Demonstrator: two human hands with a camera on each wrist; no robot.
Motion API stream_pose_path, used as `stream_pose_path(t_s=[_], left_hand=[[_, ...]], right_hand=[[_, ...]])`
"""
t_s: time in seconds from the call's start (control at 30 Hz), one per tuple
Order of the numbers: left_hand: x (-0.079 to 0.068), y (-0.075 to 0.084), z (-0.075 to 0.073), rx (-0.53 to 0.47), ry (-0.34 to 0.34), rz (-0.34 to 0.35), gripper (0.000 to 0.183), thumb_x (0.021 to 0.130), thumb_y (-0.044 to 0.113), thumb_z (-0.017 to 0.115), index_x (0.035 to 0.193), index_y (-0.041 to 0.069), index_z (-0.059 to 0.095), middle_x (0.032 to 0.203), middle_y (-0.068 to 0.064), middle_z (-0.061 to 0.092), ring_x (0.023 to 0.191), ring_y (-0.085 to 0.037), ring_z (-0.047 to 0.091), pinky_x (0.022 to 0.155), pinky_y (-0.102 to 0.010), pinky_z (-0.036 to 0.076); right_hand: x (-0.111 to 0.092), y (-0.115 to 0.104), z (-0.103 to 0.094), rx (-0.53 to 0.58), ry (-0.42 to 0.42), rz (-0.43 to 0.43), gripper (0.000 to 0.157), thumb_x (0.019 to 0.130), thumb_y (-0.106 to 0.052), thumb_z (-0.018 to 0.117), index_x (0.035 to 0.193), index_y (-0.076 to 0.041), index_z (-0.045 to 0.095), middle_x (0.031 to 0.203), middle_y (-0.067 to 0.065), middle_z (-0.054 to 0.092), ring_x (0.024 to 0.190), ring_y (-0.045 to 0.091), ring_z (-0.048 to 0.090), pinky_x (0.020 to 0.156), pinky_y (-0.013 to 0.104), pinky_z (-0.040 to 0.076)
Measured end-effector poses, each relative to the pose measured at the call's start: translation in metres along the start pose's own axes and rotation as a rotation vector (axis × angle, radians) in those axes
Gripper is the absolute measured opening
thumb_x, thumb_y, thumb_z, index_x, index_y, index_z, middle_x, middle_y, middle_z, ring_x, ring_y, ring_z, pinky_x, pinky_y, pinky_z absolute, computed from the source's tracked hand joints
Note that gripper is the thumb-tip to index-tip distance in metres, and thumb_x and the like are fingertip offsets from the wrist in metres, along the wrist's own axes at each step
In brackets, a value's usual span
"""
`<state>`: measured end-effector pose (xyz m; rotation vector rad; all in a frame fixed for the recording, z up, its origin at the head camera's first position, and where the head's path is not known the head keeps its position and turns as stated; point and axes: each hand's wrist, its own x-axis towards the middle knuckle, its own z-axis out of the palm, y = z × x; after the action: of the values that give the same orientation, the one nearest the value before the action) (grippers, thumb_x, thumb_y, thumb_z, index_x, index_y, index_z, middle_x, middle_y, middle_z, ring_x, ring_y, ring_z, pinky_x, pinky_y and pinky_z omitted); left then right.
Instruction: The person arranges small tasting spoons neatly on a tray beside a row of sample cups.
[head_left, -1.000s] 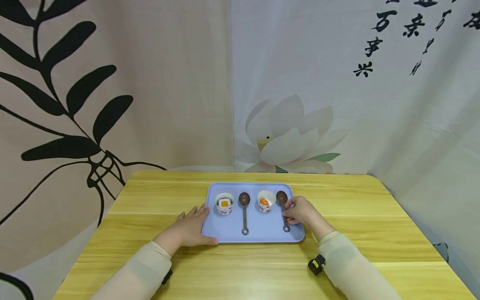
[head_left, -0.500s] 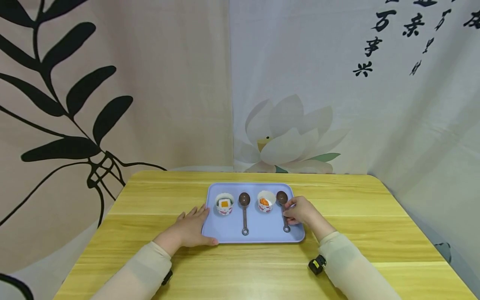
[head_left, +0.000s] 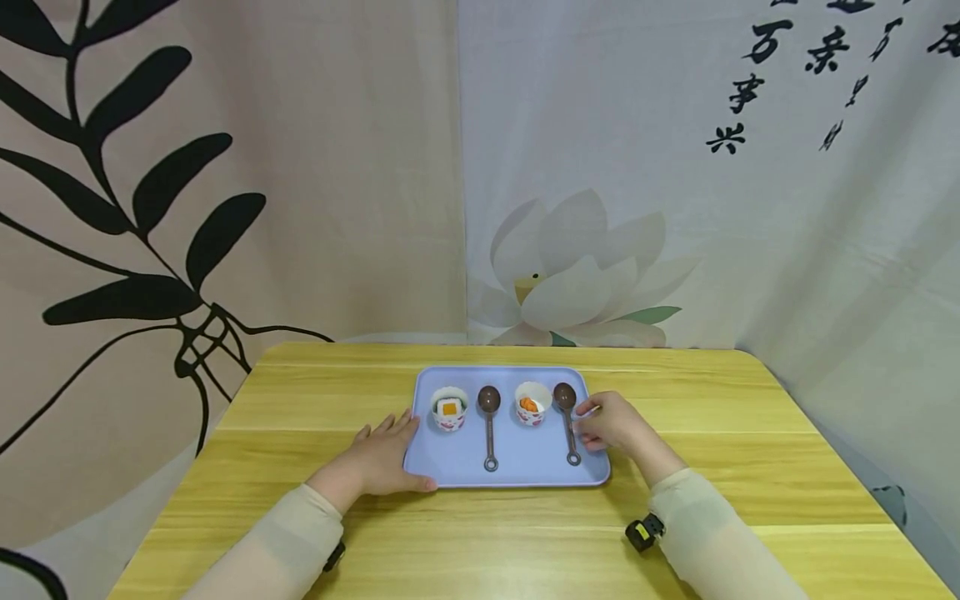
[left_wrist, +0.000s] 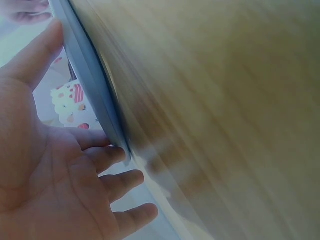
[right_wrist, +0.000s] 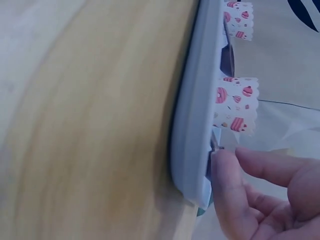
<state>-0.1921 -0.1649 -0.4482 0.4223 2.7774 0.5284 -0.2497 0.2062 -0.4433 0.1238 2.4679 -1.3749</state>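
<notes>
On a pale lilac tray [head_left: 453, 473] lie two spoons with brown bowls and long dark handles. Between the two patterned paper cups is the left spoon [head_left: 489, 400]; the right spoon [head_left: 565, 397] lies along the tray's right side. My left hand [head_left: 382, 458] rests against the tray's left edge, fingers spread and straight, thumb at the near corner. My right hand [head_left: 613, 423] is beside the right spoon's handle, thumb and forefinger slightly apart; a fingertip [right_wrist: 222, 157] hides part of the handle. The left cup [head_left: 450, 422] holds a white-and-orange piece, the right cup [head_left: 534, 418] orange pieces.
A wooden table [head_left: 510, 550] carries the tray near its far edge. Behind it hangs a printed curtain [head_left: 360, 183] with leaves, a lotus and black characters. Bare tabletop extends on both sides and in front of the tray.
My right hand has let go of the right spoon's handle and shifted slightly to the right. The left hand, tray and cups have stayed where they were.
</notes>
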Motion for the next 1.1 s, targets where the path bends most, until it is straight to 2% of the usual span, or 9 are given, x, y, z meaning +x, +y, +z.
stream_pose_path(t_s=[0.4, 0.67, 1.1], left_hand=[[-0.002, 0.001, 0.0, 0.0, -0.002, 0.004, 0.116, 0.076, 0.064, 0.077, 0.154, -0.006, 0.028, 0.162, -0.023, 0.023, 0.146, -0.05, 0.021, 0.112, -0.071, 0.014], [-0.002, -0.001, 0.001, 0.005, 0.003, 0.003, 0.116, 0.076, 0.065, 0.076, 0.155, -0.005, 0.028, 0.162, -0.022, 0.023, 0.146, -0.05, 0.02, 0.112, -0.071, 0.014], [-0.002, 0.0, -0.002, 0.002, 0.002, 0.014, 0.115, 0.077, 0.064, 0.076, 0.155, -0.006, 0.027, 0.162, -0.023, 0.023, 0.146, -0.051, 0.021, 0.112, -0.071, 0.014]], right_hand=[[-0.02, -0.002, -0.017, 0.002, 0.009, -0.061, 0.027, 0.089, 0.004, 0.066, 0.115, 0.013, 0.06, 0.084, 0.017, 0.063, 0.065, 0.021, 0.065, 0.061, 0.035, 0.06], [-0.03, -0.004, -0.029, 0.024, -0.008, -0.083, 0.03, 0.091, 0.004, 0.065, 0.118, 0.015, 0.057, 0.086, 0.017, 0.063, 0.07, 0.024, 0.067, 0.068, 0.042, 0.061], [-0.043, -0.003, -0.047, 0.012, -0.038, -0.105, 0.037, 0.095, -0.002, 0.065, 0.125, 0.016, 0.052, 0.103, 0.028, 0.066, 0.08, 0.029, 0.068, 0.072, 0.041, 0.061]])
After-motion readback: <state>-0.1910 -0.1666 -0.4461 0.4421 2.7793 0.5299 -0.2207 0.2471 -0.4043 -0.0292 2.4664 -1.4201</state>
